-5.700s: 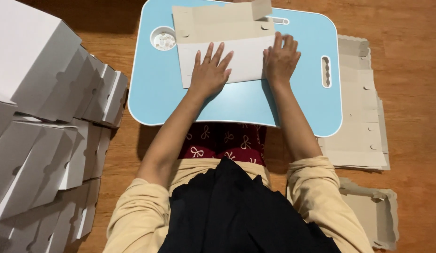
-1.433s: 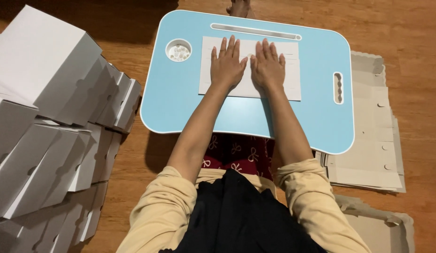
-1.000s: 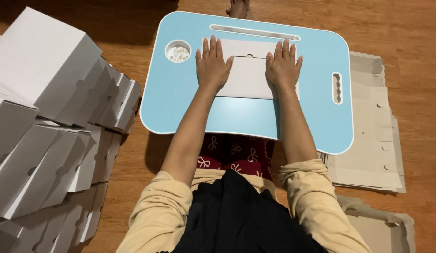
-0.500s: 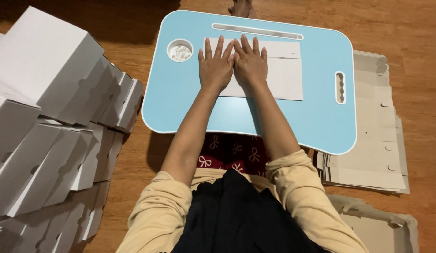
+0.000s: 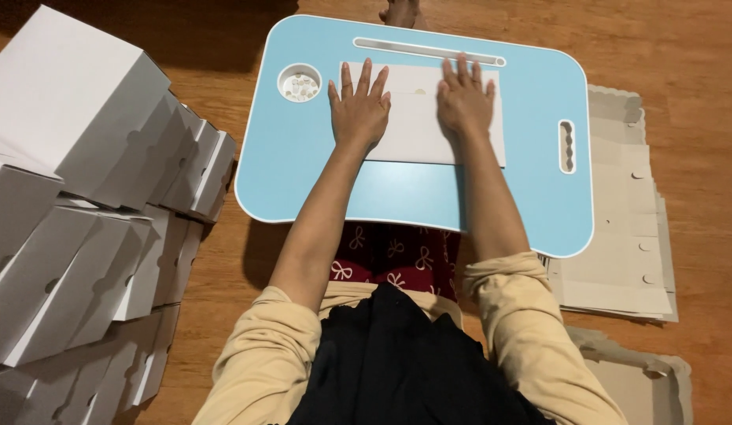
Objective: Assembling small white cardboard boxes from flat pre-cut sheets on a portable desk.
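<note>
A flat, folded white cardboard sheet (image 5: 413,130) lies on a light blue lap table (image 5: 531,197). My left hand (image 5: 359,110) presses flat on the sheet's left part, fingers spread. My right hand (image 5: 463,98) presses flat on its right part, palm down. Neither hand grips anything. The hands are a short gap apart.
Several assembled white boxes (image 5: 75,197) are piled on the wooden floor at the left. A stack of flat cardboard blanks (image 5: 617,236) lies at the right, with more (image 5: 641,386) at the lower right. A round cup recess (image 5: 300,83) holds small pale bits.
My hands have slid over the sheet, together in the middle half a second ago and now apart again. Earlier a brown flap stood up; the sheet now lies flat.
</note>
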